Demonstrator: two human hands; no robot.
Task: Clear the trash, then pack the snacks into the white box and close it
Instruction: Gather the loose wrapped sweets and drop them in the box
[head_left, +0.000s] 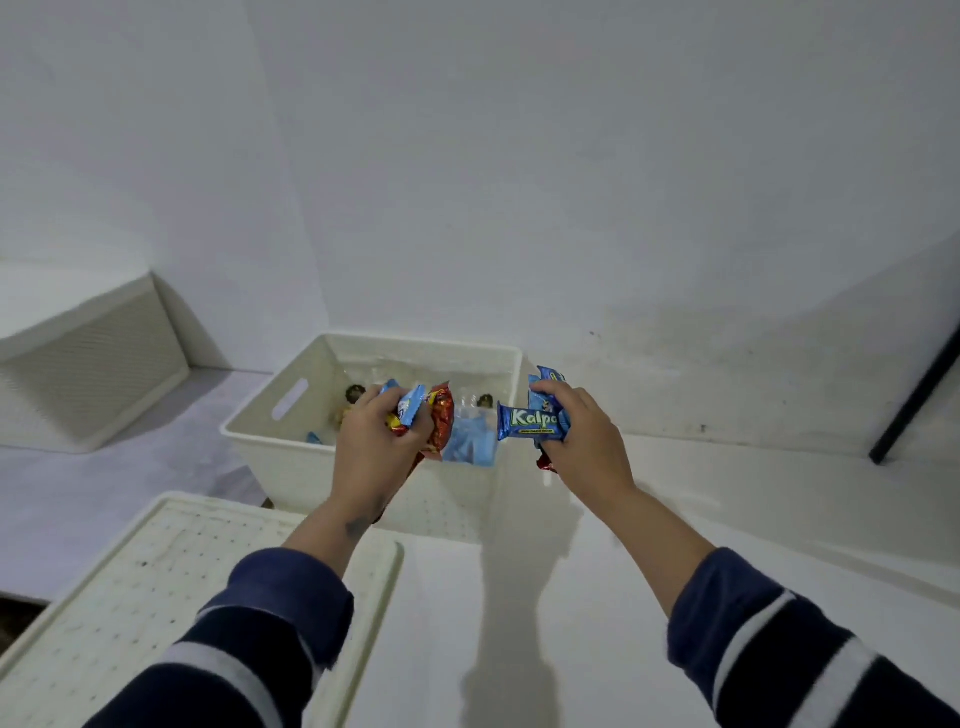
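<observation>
Step in hand, judged from the layout: loading snacks into the white box (291, 441), open-topped, standing on the white table (649, 597) against the wall. Left hand (376, 441) closed around a bunch of packets, a red foil packet (441, 421) and a small blue-and-white wrapper (410, 408) among them, held over the near rim of the box. Right hand (584, 436) closed around a blue "Kalpa" bar (527, 422) plus further wrappers behind it, held just right of the box and outside its rim. Inside the box: several items already down, including a pale blue pack (470, 441); exact contents hard to tell. Lid (156, 597) flat on the near left, apart from the box. Recommended: carry the right hand fully over the opening before releasing; lower both bunches close to the contents; release low, not from height, to avoid packets bouncing over the rim. Lay flat, leaving clearance for the lid. Risk: loose outer wrappers slipping from an overfull grasp.
</observation>
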